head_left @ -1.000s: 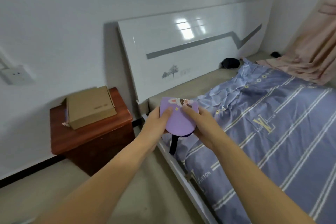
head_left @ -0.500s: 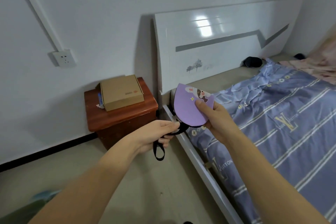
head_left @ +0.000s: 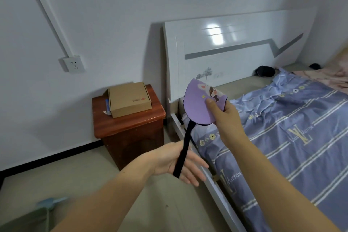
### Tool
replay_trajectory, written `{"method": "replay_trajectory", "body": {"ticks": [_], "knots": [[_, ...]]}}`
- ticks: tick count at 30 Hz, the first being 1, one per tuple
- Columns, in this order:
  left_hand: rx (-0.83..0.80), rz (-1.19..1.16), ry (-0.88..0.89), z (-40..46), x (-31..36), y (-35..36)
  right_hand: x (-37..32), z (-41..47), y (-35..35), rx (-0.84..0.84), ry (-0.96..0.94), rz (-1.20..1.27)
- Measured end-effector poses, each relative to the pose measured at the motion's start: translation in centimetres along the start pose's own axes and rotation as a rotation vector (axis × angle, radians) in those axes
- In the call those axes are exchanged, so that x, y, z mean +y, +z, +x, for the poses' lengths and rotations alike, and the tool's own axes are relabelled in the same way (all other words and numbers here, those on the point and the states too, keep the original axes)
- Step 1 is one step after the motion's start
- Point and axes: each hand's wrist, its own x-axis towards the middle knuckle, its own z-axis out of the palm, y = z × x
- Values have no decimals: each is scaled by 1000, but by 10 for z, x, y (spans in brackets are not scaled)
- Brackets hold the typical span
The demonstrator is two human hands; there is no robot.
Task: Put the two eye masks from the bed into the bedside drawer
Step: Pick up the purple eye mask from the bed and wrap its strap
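My right hand pinches a folded purple eye mask with a cartoon print, held up over the bed's edge. Its black strap hangs down and runs across my left hand, whose fingers are spread under it. A second, dark eye mask lies far back on the bed by the headboard. The reddish wooden bedside cabinet stands left of the bed; its front is in shadow and no open drawer shows.
A cardboard box sits on top of the cabinet. The white headboard and bed rail lie to the right. A blue striped quilt covers the bed. A wall socket is at left.
My left hand slid down the black strap and opened its fingers, pulling the strap straight. The right hand kept the purple mask raised. The view swung left and closer to the cabinet.
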Motion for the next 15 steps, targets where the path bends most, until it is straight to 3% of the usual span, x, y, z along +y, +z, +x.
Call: {"method": "replay_trajectory", "body": {"ticks": [2, 4, 5, 7, 9, 10, 11, 14, 15], "knots": [[290, -73, -19, 10, -5, 0, -1, -3, 0, -29, 2, 12], [647, -250, 149, 18, 2, -9, 4, -7, 0, -28, 42, 15], [738, -389, 280, 20, 9, -14, 7, -9, -1, -3, 80, 24], [675, -903, 590, 12, 27, -21, 13, -12, -3, 53, 167, 61], [403, -1219, 828, -4, 39, -25, 16, -15, -5, 91, 235, 58], [292, -1178, 827, -13, 43, -21, 18, -15, -6, 110, 250, 48], [220, -987, 725, -21, 44, -14, 18, -15, -7, 127, 248, 40], [-20, -14, 218, -26, 28, 4, 13, -11, -9, 161, 189, 20], [-27, 234, 71, -22, 20, 7, 10, -11, -10, 157, 160, 9]]}}
